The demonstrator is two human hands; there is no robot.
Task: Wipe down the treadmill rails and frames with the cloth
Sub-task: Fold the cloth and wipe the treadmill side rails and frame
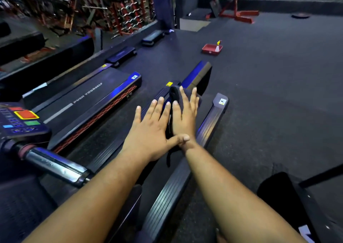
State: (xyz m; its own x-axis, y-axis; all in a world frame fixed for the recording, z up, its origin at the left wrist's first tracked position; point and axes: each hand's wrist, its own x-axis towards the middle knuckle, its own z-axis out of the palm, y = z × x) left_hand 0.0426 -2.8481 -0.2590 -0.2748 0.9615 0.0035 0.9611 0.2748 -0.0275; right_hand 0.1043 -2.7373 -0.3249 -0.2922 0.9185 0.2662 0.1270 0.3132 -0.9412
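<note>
Both hands lie flat with fingers straight: the left hand [152,125] on the treadmill deck, the right hand [183,116] pressing the dark cloth [175,94] beside the ribbed side rail [209,124]. Farther off, a red tray [211,49] sits on the floor [278,94].

Cloth [176,96]: dark grey. Rails [209,129]: black, ribbed, blue sheen. Neighbouring treadmill's belt [89,96]: black with white lettering; its side panel [104,112]: red honeycomb mesh. Console [20,121]: red button in a yellow border, green and blue keys. Tray [211,49]: red. Floor [278,94]: dark speckled grey.
</note>
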